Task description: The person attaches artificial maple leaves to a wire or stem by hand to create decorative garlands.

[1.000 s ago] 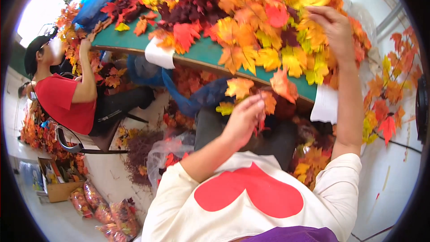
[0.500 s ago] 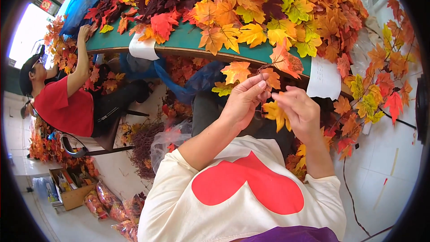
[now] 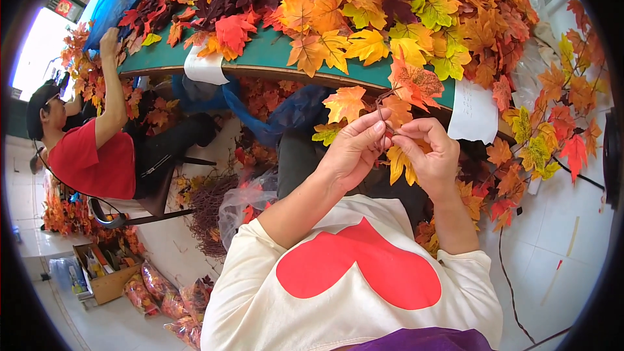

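Observation:
In front of the table edge, my left hand (image 3: 356, 146) pinches the brown stem of an artificial maple leaf garland (image 3: 379, 99). Orange, yellow and spotted red-orange leaves (image 3: 416, 84) fan out around the fingers. My right hand (image 3: 429, 154) is closed at the same stem, thumb and fingers pinched together close to the left fingertips. A yellow leaf (image 3: 400, 164) hangs between the two hands. Just what the right fingertips grip is too small to make out clearly.
The green table (image 3: 273, 55) carries a big heap of artificial leaves (image 3: 338, 6). White paper sheets (image 3: 473, 110) hang over its edge. A co-worker in a red shirt (image 3: 97, 162) sits at the left. Leaf garlands (image 3: 552, 130) hang at right; bagged leaves (image 3: 156, 289) and a cardboard box (image 3: 107, 273) lie on the floor.
My right hand has come in toward the left hand, its fingers now closed on the stem instead of loosely held beside it. The co-worker's raised hand has shifted slightly left.

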A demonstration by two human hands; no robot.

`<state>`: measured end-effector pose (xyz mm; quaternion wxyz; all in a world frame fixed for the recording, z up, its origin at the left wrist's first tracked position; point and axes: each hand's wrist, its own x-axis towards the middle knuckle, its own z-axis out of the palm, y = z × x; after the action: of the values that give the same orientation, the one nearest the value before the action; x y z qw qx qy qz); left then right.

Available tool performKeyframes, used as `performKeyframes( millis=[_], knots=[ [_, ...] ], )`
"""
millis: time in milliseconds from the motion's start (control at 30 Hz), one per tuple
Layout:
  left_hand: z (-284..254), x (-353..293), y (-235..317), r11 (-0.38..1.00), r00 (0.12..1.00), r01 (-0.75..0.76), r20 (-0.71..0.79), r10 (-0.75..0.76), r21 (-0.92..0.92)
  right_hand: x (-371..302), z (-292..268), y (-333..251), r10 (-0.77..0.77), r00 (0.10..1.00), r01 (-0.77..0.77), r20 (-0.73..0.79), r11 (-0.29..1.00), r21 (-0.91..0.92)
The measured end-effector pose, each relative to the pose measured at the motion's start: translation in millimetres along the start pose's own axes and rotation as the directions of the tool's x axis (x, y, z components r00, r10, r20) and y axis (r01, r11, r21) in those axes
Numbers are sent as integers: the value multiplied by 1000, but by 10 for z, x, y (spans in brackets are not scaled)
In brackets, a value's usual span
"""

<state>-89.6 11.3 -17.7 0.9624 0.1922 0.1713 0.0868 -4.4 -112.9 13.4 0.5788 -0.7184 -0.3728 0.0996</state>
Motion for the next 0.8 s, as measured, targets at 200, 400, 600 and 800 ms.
performKeyframes(
  millis=[200, 400, 600, 800],
  knots=[
    [-19, -12, -44, 998, 998, -50, 40, 49, 41, -23, -3, 26, -20, 1000, 20, -23, 1000, -6],
    [-28, -14, -72, 988, 992, -114, 64, 107, 103, -49, -11, 35, -23, 1000, 22, -16, 1000, -17],
    [-47, -20, -104, 971, 978, -193, 112, 178, 140, -82, -10, 39, -37, 999, 36, -28, 999, -16],
    [-73, -28, -188, 923, 947, -313, 152, 285, 222, -135, -47, 153, -192, 981, 184, -16, 960, -211]
  ],
)
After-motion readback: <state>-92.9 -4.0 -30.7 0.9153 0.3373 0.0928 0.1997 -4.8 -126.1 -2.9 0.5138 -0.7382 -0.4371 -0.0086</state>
